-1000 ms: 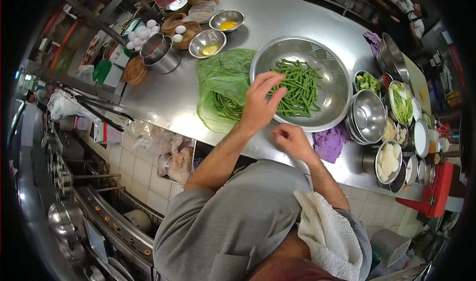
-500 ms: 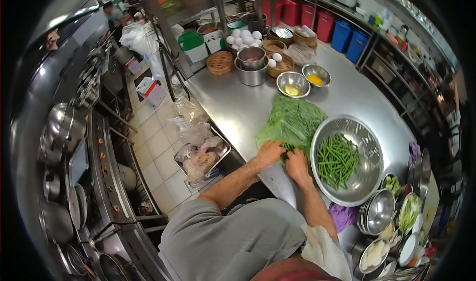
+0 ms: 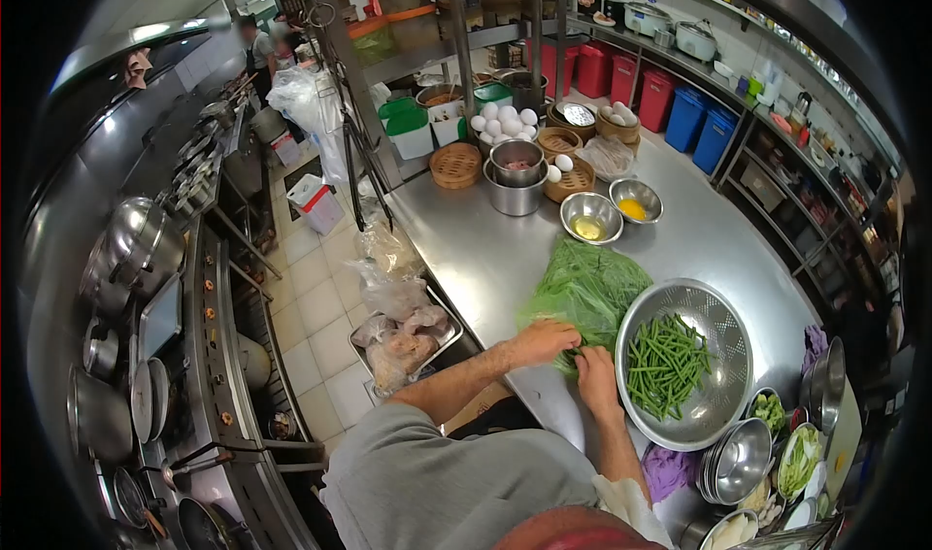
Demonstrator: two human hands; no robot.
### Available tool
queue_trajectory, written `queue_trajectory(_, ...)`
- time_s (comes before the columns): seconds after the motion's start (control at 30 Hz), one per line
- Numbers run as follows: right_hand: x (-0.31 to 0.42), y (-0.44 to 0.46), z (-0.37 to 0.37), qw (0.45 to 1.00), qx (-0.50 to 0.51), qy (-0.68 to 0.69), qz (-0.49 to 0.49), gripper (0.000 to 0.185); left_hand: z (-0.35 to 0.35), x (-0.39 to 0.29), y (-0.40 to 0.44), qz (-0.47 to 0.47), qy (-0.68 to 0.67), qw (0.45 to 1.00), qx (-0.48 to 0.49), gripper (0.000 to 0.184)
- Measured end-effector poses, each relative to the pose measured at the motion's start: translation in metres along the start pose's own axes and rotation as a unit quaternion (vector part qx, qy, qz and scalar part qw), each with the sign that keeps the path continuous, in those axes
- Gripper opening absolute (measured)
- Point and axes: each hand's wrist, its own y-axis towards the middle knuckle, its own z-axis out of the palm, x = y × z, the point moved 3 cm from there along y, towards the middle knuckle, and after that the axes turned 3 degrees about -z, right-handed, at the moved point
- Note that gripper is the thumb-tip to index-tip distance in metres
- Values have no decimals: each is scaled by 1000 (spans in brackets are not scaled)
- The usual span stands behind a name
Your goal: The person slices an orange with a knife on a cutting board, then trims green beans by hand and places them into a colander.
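Observation:
My left hand [image 3: 546,342] is closed at the near edge of a clear plastic bag [image 3: 594,288] with green vegetables under it. Close beside it, my right hand [image 3: 597,375] is closed too, fingertips pinched near the left ones. Dark green bean pieces show between the fingers; the exact grip is partly hidden. Right of my hands stands a large perforated steel colander [image 3: 730,395], holding a pile of cut green beans [image 3: 670,366].
Beyond the bag are two steel bowls with egg [image 3: 588,222], [image 3: 636,203], a steel pot [image 3: 515,197], bamboo steamers [image 3: 456,166] and white eggs [image 3: 505,123]. Stacked bowls [image 3: 743,433] and a purple cloth [image 3: 670,472] lie near right. A tray of bagged meat [image 3: 442,332] sits left.
The view has tilted up, so the table things appear lower. My hands have drawn close together at the fingertips, and the left hand has lifted slightly off the bag's edge.

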Motion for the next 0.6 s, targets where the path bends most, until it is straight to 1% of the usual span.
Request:
queue_trajectory(0.03, 3, 0, -4, 1000, 2, 15, 12, 20, -6, -4, -1, 28, -23, 998, -49, 13)
queue_trajectory(0.07, 10, -1, -8, 999, -13, 36, 26, 18, -10, -6, 0, 28, -20, 998, -52, 13)
queue_trajectory(0.13, 18, -3, -11, 999, -21, 27, 25, 17, -17, -10, 2, 31, -27, 995, -86, 14)
queue_trajectory(0.17, 20, -4, -14, 999, -30, 17, 26, 17, -17, -12, 2, 31, -27, 995, -88, 14)
queue_trajectory(0.23, 22, -8, -23, 999, -33, -7, 11, 17, -20, -21, -1, 106, 7, 984, -142, 16)
queue_trajectory(0.27, 24, -10, -28, 999, -36, -28, -3, 17, -21, -25, -3, 105, 8, 984, -144, 16)
queue_trajectory(0.33, 26, -12, -42, 998, -45, -39, -20, 17, -32, -46, -10, 139, -23, 976, -169, 17)
queue_trajectory(0.37, 31, -13, -50, 997, -56, -50, -36, 16, -32, -50, -11, 138, -19, 975, -170, 17)
queue_trajectory(0.4, 36, -16, -57, 997, -70, -39, -22, 15, -31, -53, -9, 136, -18, 975, -173, 17)
queue_trajectory(0.5, 42, -23, -72, 993, -107, -27, -38, 16, -30, -67, -2, 146, 3, 972, -185, 16)
queue_trajectory(0.57, 44, -27, -82, 993, -101, -42, -47, 14, -34, -79, 0, 162, 29, 968, -187, 14)
queue_trajectory(0.6, 45, -28, -86, 995, -68, -71, -28, 13, -34, -81, 2, 163, 33, 968, -189, 14)
